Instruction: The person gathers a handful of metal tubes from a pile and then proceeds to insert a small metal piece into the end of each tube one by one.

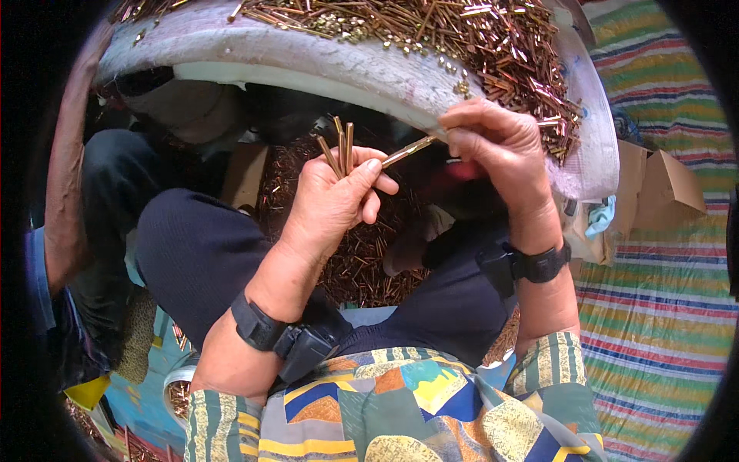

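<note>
My left hand (331, 189) is closed around several slim gold-coloured metal tubes (349, 146), which stick up past the fingers. Between its thumb and forefinger it also pinches a gold-coloured metal tube (408, 152) slanting up to the right. At that tube's upper end is my right hand (496, 142), its thumb and fingers pinched together; whatever small piece they hold is hidden. Another tube (549, 122) shows just beyond the right knuckles, and I cannot tell whether it is held or lies on the heap. Both hands are over my lap, by the table's near edge.
A pale-edged table (308, 73) ahead bears a heap of tubes (493, 38) and small gold pieces (339, 27). More tubes (362, 269) lie below, between my legs. A person's arm (68, 169) is at left. Right are a cardboard box (668, 192) and striped sheeting (662, 308).
</note>
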Demonstrator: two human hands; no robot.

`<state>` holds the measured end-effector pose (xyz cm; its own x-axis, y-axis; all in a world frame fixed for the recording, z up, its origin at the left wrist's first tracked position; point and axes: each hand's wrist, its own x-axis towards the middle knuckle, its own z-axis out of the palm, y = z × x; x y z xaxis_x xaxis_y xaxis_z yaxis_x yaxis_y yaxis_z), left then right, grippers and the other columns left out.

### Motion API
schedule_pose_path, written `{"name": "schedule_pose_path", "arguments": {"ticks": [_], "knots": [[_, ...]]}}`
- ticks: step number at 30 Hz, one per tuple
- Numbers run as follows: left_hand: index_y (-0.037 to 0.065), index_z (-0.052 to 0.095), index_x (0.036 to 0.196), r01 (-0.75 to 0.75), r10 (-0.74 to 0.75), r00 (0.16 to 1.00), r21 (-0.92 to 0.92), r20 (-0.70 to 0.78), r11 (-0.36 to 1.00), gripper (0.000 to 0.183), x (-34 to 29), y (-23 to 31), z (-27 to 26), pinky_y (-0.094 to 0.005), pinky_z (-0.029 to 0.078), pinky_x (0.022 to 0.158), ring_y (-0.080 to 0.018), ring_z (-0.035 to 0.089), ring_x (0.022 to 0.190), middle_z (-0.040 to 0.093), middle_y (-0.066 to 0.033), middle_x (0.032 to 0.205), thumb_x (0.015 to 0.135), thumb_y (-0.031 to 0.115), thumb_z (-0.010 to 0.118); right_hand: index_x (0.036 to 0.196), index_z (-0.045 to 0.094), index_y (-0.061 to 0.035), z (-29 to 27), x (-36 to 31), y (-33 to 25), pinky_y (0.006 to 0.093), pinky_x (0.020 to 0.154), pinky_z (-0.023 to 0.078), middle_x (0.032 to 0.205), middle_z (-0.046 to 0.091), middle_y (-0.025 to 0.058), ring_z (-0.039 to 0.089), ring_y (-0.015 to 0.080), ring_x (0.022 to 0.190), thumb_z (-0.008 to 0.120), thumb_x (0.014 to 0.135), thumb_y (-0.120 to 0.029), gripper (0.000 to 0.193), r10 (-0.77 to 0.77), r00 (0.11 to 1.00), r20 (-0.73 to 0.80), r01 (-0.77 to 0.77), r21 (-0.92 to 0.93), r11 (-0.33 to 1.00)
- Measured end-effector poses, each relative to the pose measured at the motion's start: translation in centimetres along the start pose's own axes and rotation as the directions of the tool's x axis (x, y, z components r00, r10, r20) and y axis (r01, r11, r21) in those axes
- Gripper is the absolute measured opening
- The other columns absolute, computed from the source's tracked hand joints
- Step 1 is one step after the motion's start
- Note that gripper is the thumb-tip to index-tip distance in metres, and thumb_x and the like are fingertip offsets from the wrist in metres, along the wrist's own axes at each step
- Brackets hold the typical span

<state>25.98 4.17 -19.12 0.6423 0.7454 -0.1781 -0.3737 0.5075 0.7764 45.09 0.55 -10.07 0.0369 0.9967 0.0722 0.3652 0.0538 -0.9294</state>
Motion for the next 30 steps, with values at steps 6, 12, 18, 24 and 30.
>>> {"name": "schedule_pose_path", "arguments": {"ticks": [6, 12, 18, 24, 30], "knots": [[0.001, 0.057, 0.097, 0.011, -0.012, 0.999, 0.030, 0.038, 0.999, 0.018, -0.3, -0.8, 0.6, -0.0137, 0.034, 0.036, -0.0048, 0.050, 0.044, 0.063, -0.0085, 0.072, 0.087, 0.016, 0.054, 0.098, 0.055, 0.0005, 1.4, -2.2, 1.1, 0.0187, 0.061, 0.046, 0.080, 0.055, 0.0004, 0.052, 0.0053, 0.070, 0.059, 0.073, 0.009, 0.027, -0.033, 0.994, -0.108, 0.039, 0.050, 0.998], [0.001, 0.057, 0.097, 0.037, -0.039, 0.998, 0.047, 0.055, 0.998, 0.017, 0.1, -1.3, 1.3, -0.0136, 0.035, 0.037, -0.0046, 0.049, 0.043, 0.063, -0.0071, 0.070, 0.087, 0.015, 0.054, 0.100, 0.050, -0.0011, 0.4, -3.0, 2.6, 0.0176, 0.060, 0.043, 0.079, 0.052, -0.0006, 0.049, 0.0038, 0.070, 0.057, 0.074, 0.010, 0.029, -0.068, 0.991, -0.115, 0.078, 0.084, 0.993], [0.001, 0.057, 0.096, 0.053, -0.056, 0.997, 0.075, 0.045, 0.996, 0.017, 0.4, -1.1, 1.8, -0.0140, 0.034, 0.037, -0.0048, 0.049, 0.043, 0.063, -0.0069, 0.070, 0.087, 0.015, 0.054, 0.098, 0.050, -0.0022, 0.5, -3.1, 2.9, 0.0148, 0.055, 0.036, 0.074, 0.052, -0.0027, 0.044, 0.0016, 0.064, 0.059, 0.077, 0.004, 0.023, -0.083, 0.979, -0.185, 0.079, -0.027, 0.996], [0.000, 0.057, 0.096, 0.038, -0.044, 0.998, 0.140, 0.044, 0.989, 0.017, 0.1, -1.2, 1.6, -0.0146, 0.035, 0.037, -0.0051, 0.049, 0.043, 0.063, -0.0073, 0.070, 0.087, 0.014, 0.053, 0.093, 0.053, -0.0011, 0.9, -3.5, 3.1, 0.0155, 0.048, 0.035, 0.065, 0.053, -0.0023, 0.045, 0.0020, 0.054, 0.056, 0.083, -0.003, 0.011, 0.025, 0.976, -0.215, -0.016, 0.047, 0.999], [0.000, 0.057, 0.096, 0.048, -0.057, 0.997, 0.137, 0.059, 0.989, 0.016, -0.1, -1.0, 1.5, -0.0148, 0.036, 0.037, -0.0052, 0.049, 0.043, 0.062, -0.0075, 0.069, 0.087, 0.013, 0.053, 0.080, 0.054, 0.0002, 0.8, -4.5, 2.8, 0.0174, 0.044, 0.038, 0.056, 0.053, 0.0004, 0.048, 0.0047, 0.049, 0.054, 0.086, -0.009, 0.012, 0.100, 0.985, -0.141, -0.094, 0.049, 0.994]]}}
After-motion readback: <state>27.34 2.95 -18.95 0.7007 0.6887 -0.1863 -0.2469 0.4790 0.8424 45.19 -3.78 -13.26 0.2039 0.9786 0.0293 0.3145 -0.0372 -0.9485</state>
